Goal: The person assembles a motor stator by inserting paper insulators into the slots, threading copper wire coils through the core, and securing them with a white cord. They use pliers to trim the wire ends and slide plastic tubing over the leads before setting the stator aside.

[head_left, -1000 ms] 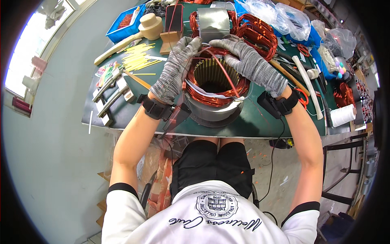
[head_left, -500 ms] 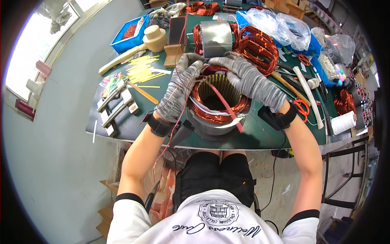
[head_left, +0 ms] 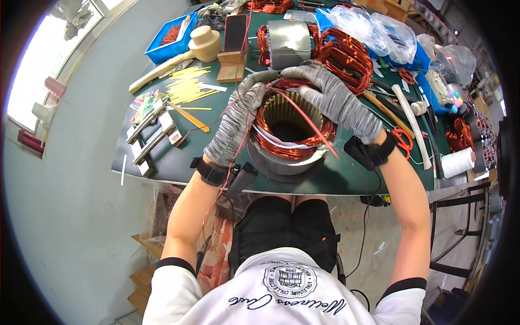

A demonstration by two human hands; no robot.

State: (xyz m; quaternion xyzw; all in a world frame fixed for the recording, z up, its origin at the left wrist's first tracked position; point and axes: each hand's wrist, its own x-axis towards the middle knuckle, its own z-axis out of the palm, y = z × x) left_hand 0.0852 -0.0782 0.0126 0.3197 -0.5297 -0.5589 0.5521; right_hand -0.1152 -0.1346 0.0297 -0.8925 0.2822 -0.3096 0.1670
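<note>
The green workbench (head_left: 162, 162) carried the motor stator (head_left: 287, 138) near its front edge, in much the same spot as half a second earlier. The gloved left hand (head_left: 234, 125) curled over the copper winding's left rim; the right hand (head_left: 331, 100), previously nearer, now gripped the far rim, and a loose red wire (head_left: 309, 123) crossed the bore.

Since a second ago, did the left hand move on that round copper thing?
Yes. The left hand slid from the far rim of the copper-wound stator round to its left side, nearer the table's near edge.
</note>
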